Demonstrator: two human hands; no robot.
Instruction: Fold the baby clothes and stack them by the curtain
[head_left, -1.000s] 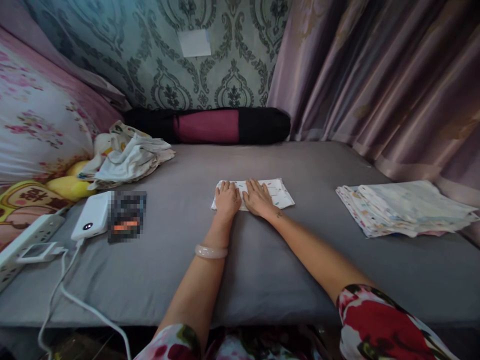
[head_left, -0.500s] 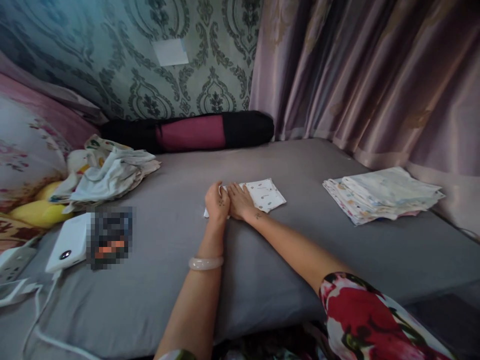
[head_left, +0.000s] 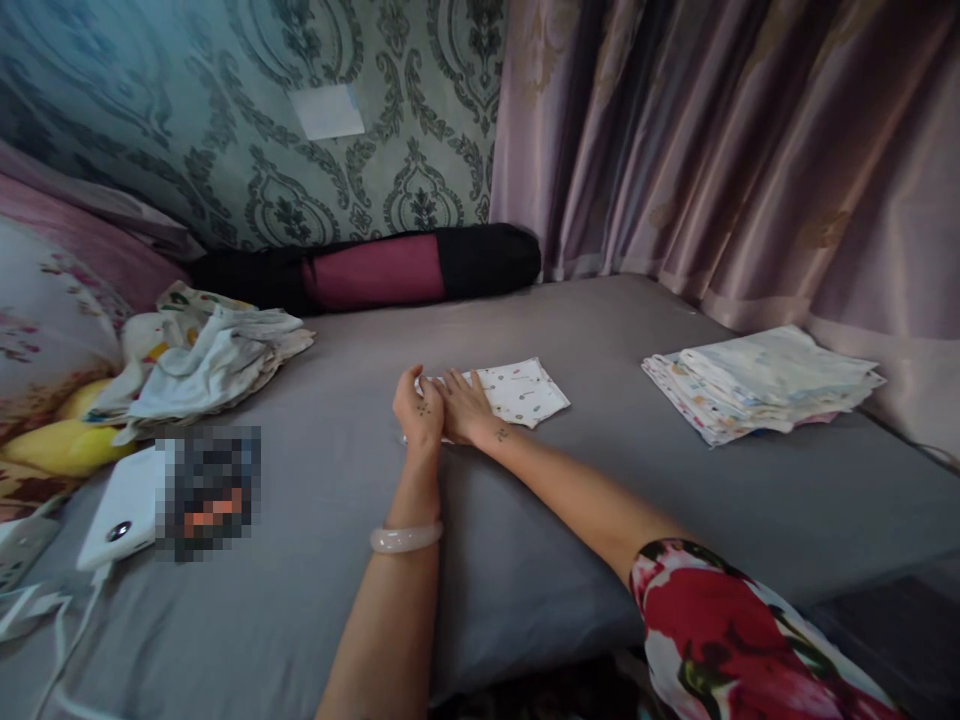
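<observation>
A small folded white cloth (head_left: 525,390) with a tiny scattered print lies on the grey bed. My right hand (head_left: 461,405) rests flat on its left part, palm down and fingers stretched out. Turned up on its edge, my left hand (head_left: 418,408) is curled at the cloth's left end, right against the right hand. Its fingertips are mostly hidden, but the fingers look closed on the cloth. A pale bangle (head_left: 406,539) circles the left wrist.
A stack of folded cloths (head_left: 765,385) lies at the right. On the left are a heap of cloths (head_left: 217,360), a white power bank (head_left: 127,505) with a cable, and a blurred-out item (head_left: 214,490). A long black and maroon bag (head_left: 375,270) lies along the wall.
My left hand has turned from lying flat to standing on its edge, curled at the cloth's left end. The right hand has slid left on the cloth. The view has swung right.
</observation>
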